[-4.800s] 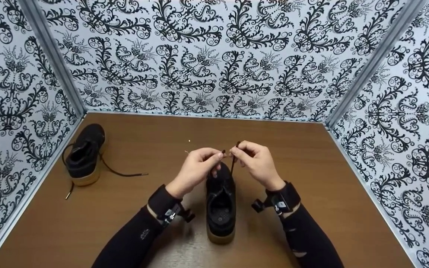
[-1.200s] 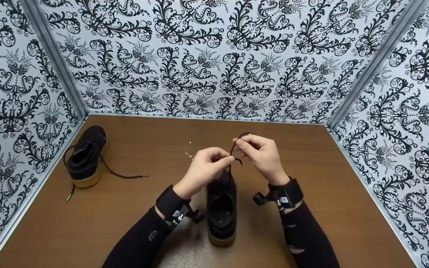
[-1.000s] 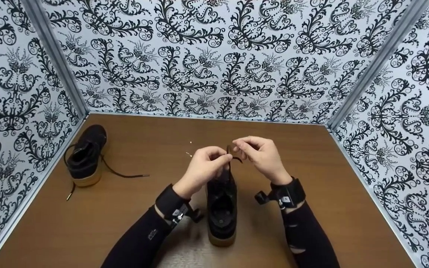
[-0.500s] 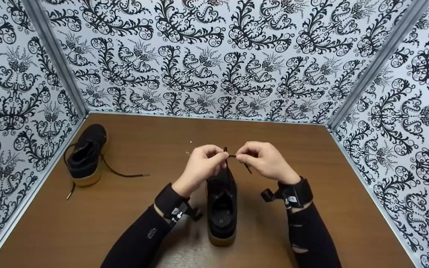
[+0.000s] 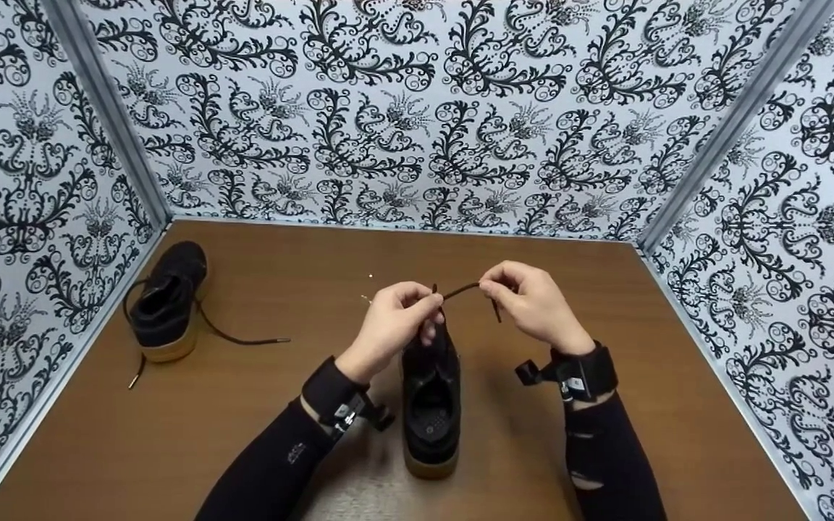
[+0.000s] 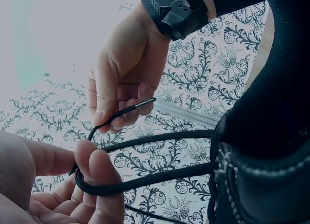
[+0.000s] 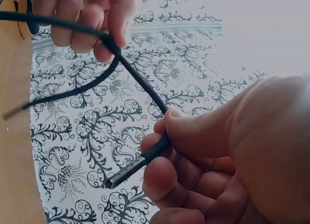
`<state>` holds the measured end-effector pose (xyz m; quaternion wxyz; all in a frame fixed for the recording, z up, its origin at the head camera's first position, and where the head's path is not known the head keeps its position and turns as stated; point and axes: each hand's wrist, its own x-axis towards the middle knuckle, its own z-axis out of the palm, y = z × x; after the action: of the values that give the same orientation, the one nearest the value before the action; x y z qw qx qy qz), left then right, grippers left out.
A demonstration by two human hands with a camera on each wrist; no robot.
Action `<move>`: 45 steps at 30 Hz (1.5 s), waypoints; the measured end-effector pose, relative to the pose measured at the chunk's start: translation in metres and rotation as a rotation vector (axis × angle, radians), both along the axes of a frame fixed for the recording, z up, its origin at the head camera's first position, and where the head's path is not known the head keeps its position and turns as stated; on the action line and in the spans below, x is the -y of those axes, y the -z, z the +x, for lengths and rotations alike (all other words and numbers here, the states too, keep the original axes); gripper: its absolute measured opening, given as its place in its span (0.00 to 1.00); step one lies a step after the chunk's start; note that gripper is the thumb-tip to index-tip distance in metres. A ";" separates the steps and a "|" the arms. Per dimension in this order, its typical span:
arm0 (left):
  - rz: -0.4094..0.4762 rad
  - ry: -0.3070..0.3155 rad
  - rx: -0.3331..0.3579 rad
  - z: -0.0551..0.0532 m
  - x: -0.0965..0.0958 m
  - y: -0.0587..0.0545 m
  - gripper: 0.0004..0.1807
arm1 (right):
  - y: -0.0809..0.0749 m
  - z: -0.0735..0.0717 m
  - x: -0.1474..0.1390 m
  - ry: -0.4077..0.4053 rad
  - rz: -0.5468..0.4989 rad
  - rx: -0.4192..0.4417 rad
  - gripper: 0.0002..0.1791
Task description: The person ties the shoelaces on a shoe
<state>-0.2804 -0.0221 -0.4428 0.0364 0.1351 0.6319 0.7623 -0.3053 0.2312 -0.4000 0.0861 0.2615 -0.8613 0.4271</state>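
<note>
Your L hand pinches the dk lace over the toe end of the shoe; your R hand pinches it nr the tip, out to the R. Shoe's on the table, long axis running away from you, toe far, L hand nearer.

I'm in what looks like a filming booth: patterned panels stand at 9, 12 and 3 o'clock round my desk, posts join them at 11 and 1, and I wear wrist cameras.
</note>
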 end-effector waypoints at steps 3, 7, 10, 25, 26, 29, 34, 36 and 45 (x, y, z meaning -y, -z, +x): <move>0.039 -0.003 0.018 -0.002 -0.001 0.002 0.07 | 0.001 0.000 0.001 -0.039 -0.003 0.041 0.08; 0.056 0.001 0.035 -0.006 -0.001 0.006 0.07 | 0.000 0.003 0.006 -0.126 -0.001 0.114 0.09; 0.061 -0.003 0.040 -0.008 0.000 0.009 0.06 | 0.001 0.005 0.012 -0.183 -0.010 0.167 0.09; 0.055 -0.005 0.030 -0.012 0.003 0.013 0.07 | 0.014 0.006 0.030 -0.277 -0.157 0.344 0.11; 0.053 -0.004 0.025 -0.012 0.003 0.013 0.06 | 0.015 0.006 0.030 -0.275 -0.150 0.342 0.11; 0.051 -0.001 0.018 -0.012 0.005 0.014 0.05 | 0.017 0.004 0.030 -0.262 -0.115 0.331 0.08; 0.039 0.006 0.012 -0.013 0.006 0.014 0.06 | 0.016 0.003 0.027 -0.219 -0.025 0.324 0.07; 0.038 0.008 0.012 -0.014 0.006 0.014 0.08 | 0.015 0.002 0.025 -0.201 0.003 0.331 0.07; 0.046 0.007 0.010 -0.015 0.007 0.017 0.08 | 0.024 -0.006 0.023 -0.202 0.176 0.354 0.05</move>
<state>-0.2952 -0.0287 -0.4598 0.0390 0.1345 0.6136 0.7771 -0.3110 0.2079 -0.4241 -0.1328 0.2739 -0.8663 0.3961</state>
